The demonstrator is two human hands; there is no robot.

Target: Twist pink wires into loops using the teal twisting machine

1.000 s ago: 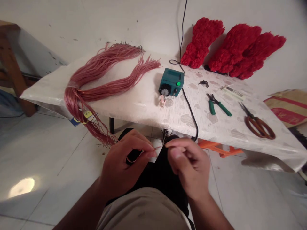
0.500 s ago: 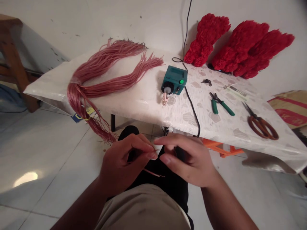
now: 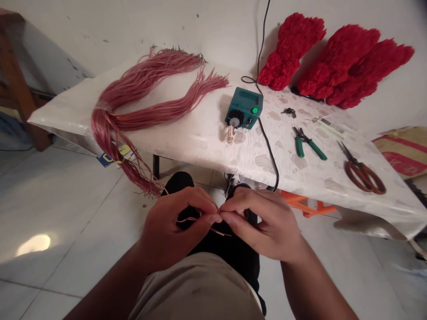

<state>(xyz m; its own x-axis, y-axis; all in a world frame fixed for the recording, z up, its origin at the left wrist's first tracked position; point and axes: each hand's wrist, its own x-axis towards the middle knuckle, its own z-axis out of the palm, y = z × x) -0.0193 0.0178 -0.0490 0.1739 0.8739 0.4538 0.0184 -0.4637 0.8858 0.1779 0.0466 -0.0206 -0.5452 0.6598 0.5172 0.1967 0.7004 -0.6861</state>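
Observation:
In front of my lap, my left hand (image 3: pixel 187 222) pinches a thin pink wire (image 3: pixel 220 233) between thumb and forefinger. A loose end of that wire sticks out below the fingertips. My right hand (image 3: pixel 263 222) meets it fingertip to fingertip, its thumb and forefinger closed on the wire's small brownish end, mostly hidden by the fingers. Beyond the hands on the table, a small teal machine (image 3: pixel 245 104) with a green button and a clip on its front faces me. A big bundle of pink wires (image 3: pixel 143 118) lies left of it, one part hanging over the table edge.
Green-handled pliers (image 3: pixel 312 144), brown-handled scissors (image 3: pixel 363 173) and a small dark key-like piece (image 3: pixel 288 112) lie on the patterned tablecloth (image 3: pixel 263 164). Red flower bunches (image 3: pixel 353 66) lean at the back right. A black cable (image 3: pixel 268 151) crosses the table. An orange stool (image 3: pixel 307 205) stands underneath.
My right fingertips have come together and moved left to meet my left fingertips at the wire's end. The view has shifted slightly.

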